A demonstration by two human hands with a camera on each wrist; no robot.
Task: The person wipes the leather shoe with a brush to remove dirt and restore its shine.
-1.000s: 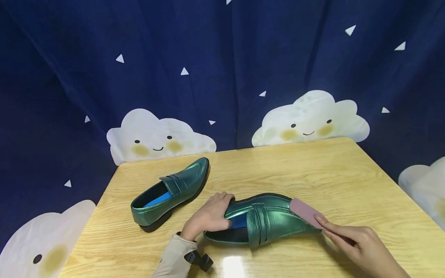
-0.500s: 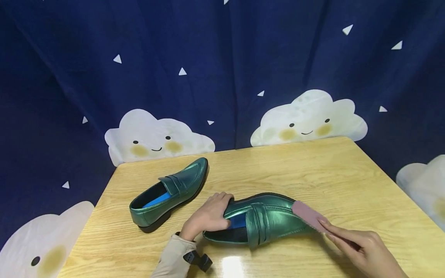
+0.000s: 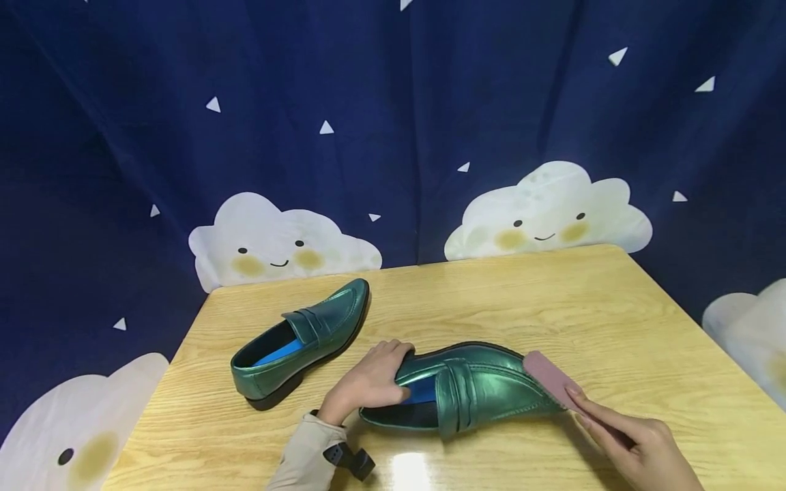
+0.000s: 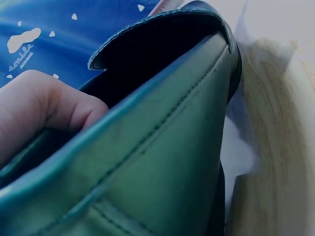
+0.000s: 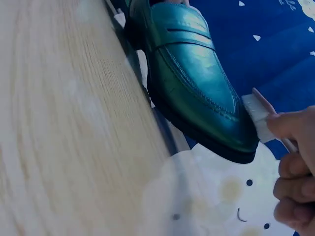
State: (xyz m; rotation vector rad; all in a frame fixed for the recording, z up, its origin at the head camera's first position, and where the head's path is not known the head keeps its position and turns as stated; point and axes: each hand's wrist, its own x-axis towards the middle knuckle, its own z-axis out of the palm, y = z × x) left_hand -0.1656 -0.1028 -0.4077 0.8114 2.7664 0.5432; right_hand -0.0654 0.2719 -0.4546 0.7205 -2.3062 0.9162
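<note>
A metallic green loafer [image 3: 500, 395] lies tilted in the middle of the head view, its opening facing me and its toe to the right. My left hand [image 3: 371, 382] grips it at the heel end; in the left wrist view the thumb [image 4: 54, 101] reaches inside the opening. In my right hand [image 3: 635, 436] is a pink-backed brush [image 3: 548, 378], pinched at its near end. Pale bristles show under the brush [image 5: 257, 117] in the right wrist view, against the side of the toe. The matching loafer [image 3: 325, 334] stands upright on the left, a blue insole inside.
Both shoes are on a light wooden table [image 3: 552, 300]. Behind it hangs a dark blue curtain [image 3: 393, 136] with white clouds and triangles. A black device [image 3: 351, 460] is strapped to my left wrist.
The brush has slid a little to the right along the toe, and my right hand has shifted slightly right and nearer me. The left hand and both loafers stay in place.
</note>
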